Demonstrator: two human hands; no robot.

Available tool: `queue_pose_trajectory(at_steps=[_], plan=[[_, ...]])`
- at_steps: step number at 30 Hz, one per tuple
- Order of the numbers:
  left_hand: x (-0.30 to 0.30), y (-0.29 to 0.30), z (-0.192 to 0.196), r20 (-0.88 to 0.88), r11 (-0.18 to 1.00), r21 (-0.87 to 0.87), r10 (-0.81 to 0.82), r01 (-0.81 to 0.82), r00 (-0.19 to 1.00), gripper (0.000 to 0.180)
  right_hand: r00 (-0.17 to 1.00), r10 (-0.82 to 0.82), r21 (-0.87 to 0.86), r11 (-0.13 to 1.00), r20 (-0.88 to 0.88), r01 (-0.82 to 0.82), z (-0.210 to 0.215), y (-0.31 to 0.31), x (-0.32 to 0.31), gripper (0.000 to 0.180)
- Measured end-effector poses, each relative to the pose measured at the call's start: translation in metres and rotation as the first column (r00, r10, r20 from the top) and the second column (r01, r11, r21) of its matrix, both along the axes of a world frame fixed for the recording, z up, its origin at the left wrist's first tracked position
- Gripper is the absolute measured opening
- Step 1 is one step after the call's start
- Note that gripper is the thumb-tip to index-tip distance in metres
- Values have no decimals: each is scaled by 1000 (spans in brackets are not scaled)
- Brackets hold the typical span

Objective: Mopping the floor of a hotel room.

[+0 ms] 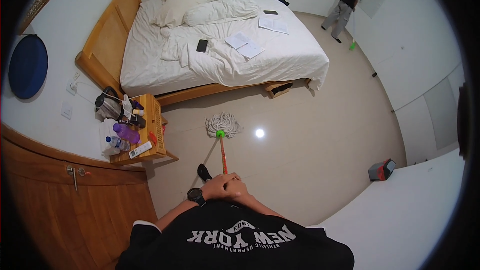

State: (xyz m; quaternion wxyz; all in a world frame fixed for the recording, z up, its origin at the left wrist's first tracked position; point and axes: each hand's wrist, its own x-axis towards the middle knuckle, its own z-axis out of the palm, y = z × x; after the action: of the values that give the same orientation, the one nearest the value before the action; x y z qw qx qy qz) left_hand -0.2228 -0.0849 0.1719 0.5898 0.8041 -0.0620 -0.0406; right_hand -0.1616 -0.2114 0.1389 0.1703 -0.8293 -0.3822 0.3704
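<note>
My left hand (215, 187), with a black watch on its wrist, and my right hand (236, 189) are closed together at the upper end of a mop's orange-red handle (223, 156). They overlap close to my chest, and the handle's end is hidden behind them. From there the handle slopes down and away to a bright green socket (220, 133). The mop's off-white string head (223, 122) lies spread on the tiled floor, between the bed and my feet. One black-shod foot (203, 172) shows just left of the handle.
A wooden nightstand (159, 140) holding bottles, a kettle and a remote stands at left, beside a wooden door (90, 205). Ahead is a bed (295, 60) with papers and phones. A person (347, 7) with a green-ended tool stands far right. A grey-red box (382, 170) sits at right.
</note>
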Motion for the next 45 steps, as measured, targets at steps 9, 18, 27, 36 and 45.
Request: queue_pose_trajectory(at_steps=[9,18,27,36,45], plan=[[24,8,-104,-158,973,124,215,-196,964,28,976,-207,-46,978,-66,204,-73,22,17,30],[7,-10,29,18,950,246,193,-191,981,39,904,-235,374,923,357,92,-91,2,-9,31],[21,12,-33,200,803,384,410,-456,890,30,451,-274,469,785,849,-405,-214,52,14,56],[-11,17,5,148,911,276,274,-306,950,42,950,-276,683,723,148,104,-43,19,-14,22],[-18,39,-55,326,937,318,32,-142,945,63,989,44,316,945,144,-88,-66,40,-16,25]])
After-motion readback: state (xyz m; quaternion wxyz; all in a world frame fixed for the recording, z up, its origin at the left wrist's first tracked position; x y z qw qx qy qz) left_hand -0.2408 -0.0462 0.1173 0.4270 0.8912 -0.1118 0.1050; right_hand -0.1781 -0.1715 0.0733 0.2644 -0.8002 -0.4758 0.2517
